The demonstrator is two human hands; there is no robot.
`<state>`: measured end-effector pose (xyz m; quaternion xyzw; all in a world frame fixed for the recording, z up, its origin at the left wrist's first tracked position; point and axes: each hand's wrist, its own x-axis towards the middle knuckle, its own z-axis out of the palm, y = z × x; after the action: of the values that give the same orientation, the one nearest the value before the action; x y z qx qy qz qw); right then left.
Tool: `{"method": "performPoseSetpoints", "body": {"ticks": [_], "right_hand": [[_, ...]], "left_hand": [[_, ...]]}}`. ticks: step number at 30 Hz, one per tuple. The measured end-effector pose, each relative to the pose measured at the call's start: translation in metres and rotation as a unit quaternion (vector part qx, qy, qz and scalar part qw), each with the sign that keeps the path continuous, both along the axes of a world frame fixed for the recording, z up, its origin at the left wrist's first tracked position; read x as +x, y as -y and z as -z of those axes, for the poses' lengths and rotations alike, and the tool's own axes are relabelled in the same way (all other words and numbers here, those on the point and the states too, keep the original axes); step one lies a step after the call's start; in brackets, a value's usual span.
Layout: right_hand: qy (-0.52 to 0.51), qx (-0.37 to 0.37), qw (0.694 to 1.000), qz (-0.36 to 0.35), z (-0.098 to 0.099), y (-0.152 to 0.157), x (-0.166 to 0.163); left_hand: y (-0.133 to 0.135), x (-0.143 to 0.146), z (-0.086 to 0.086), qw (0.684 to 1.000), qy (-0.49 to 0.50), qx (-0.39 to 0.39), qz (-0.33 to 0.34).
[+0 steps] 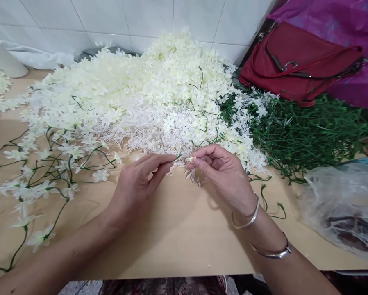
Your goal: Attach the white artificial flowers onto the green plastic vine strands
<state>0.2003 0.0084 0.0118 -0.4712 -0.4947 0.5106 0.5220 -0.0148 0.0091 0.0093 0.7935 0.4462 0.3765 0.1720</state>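
Observation:
My left hand (141,178) pinches the tip of a thin green stem (178,156) between thumb and fingers. My right hand (222,172) pinches a small cream flower piece (191,158) just to the right of that stem tip; two silver bangles sit on its wrist. Both hands meet above the wooden table (178,237), at the near edge of a big heap of cream-white artificial flowers (147,86). White spiky plastic pieces (147,127) lie under the heap's front edge.
Green stems with flowers attached (48,172) spread over the table's left side. A pile of bare green stems (303,131) lies right, behind it a red bag (297,61). A clear plastic bag (344,205) sits at right. A white tiled wall (110,20) backs the table.

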Motion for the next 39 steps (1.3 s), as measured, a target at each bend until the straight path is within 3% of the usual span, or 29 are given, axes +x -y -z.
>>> {"method": "performPoseSetpoints", "body": {"ticks": [5,13,21,29,35,39], "right_hand": [[-0.004,-0.015,1.0,-0.02,0.003,-0.001,0.001],[-0.011,-0.026,0.999,-0.034,0.004,0.0,-0.001],[-0.001,-0.003,0.997,-0.08,0.002,0.002,-0.002],[0.124,0.044,0.99,-0.056,0.004,0.005,-0.001],[0.081,0.01,0.995,-0.056,0.007,0.006,-0.01],[0.054,0.02,0.997,-0.05,0.01,0.006,-0.014]], "left_hand": [[-0.004,0.006,0.01,0.999,0.051,-0.008,-0.013],[-0.002,0.007,0.013,0.992,0.123,-0.035,0.02],[-0.004,0.003,0.015,0.99,0.114,-0.056,0.067],[-0.005,0.004,0.02,0.993,0.079,-0.032,0.076],[-0.006,0.006,0.023,0.992,0.082,-0.033,0.092],[-0.005,0.007,0.019,0.99,0.091,-0.083,0.062]]}}
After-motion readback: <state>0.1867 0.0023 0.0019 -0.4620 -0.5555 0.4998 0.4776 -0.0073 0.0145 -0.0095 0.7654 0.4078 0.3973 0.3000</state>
